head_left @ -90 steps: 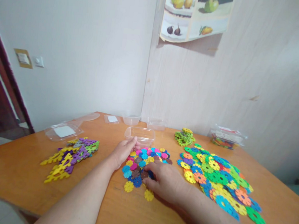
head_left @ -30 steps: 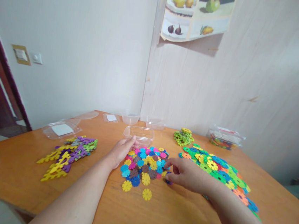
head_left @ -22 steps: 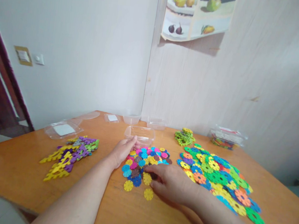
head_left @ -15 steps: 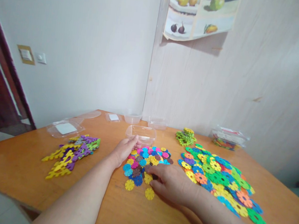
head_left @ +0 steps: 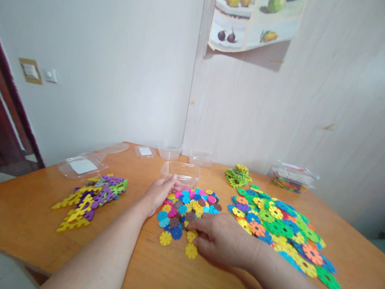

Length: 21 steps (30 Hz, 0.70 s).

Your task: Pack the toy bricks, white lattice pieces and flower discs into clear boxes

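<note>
A heap of small notched plastic discs (head_left: 183, 208) in yellow, blue, pink, grey and brown lies in front of me. My left hand (head_left: 161, 193) rests along its left edge, fingers stretched out. On the heap's near right side, my right hand (head_left: 219, 238) has its fingertips down on the discs, index finger and thumb apart. A yellow disc (head_left: 191, 236) lies between those fingertips, and another yellow disc (head_left: 191, 251) sits just below the thumb. My right palm hides part of the heap. Just beyond the left fingertips is a clear plastic box (head_left: 180, 173).
To the right spreads a pile of larger flower-shaped discs (head_left: 278, 227). Yellow and purple notched pieces (head_left: 95, 198) lie left. Behind are a green cluster (head_left: 238, 176), a filled clear box (head_left: 293, 177), a clear lid (head_left: 83, 166) and another clear tub (head_left: 169, 151).
My right fingertips have slid slightly toward me, and the yellow disc by them has shifted the same way. The left hand stays in place. The view has shifted a little.
</note>
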Available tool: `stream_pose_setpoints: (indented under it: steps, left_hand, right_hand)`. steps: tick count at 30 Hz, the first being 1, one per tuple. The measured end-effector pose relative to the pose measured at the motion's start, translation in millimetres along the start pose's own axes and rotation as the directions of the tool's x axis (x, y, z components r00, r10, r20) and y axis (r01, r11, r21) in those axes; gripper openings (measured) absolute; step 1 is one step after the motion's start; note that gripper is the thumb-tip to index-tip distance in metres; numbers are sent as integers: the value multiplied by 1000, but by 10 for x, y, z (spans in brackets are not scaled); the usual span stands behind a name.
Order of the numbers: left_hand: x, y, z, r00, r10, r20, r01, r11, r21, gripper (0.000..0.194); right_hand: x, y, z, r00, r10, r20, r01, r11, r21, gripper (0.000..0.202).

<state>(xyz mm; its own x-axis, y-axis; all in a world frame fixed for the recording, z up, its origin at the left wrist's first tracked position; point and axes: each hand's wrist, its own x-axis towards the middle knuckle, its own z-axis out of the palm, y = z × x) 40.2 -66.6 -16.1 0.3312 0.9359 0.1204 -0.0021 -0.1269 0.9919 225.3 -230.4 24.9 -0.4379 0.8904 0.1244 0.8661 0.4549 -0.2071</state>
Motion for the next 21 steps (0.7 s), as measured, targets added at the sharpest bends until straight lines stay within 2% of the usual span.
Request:
stream_pose_setpoints:
  steps: [5,12,16,21]
  left_hand:
    - [-11,14,3,1000,13,-1,-13,1000,-12,60]
    - [-11,14,7,1000,19,7,-18,1000,-13,60]
    - [-18,18,2,1000,17,-2,-17,1000,-5,60]
    - [-17,15,-5,1000,16,-10,-16,1000,-4,61]
  right_hand:
    - [17,-1,33,1000,-6,-2,6,1000,-9,25]
    - [32,49,113,986,139,-96,-127,985,117,6]
    - [61,114,155,984,149,-93,-126,968,219,9]
    - [101,146,174,980,140,-144,-105,968,228,20]
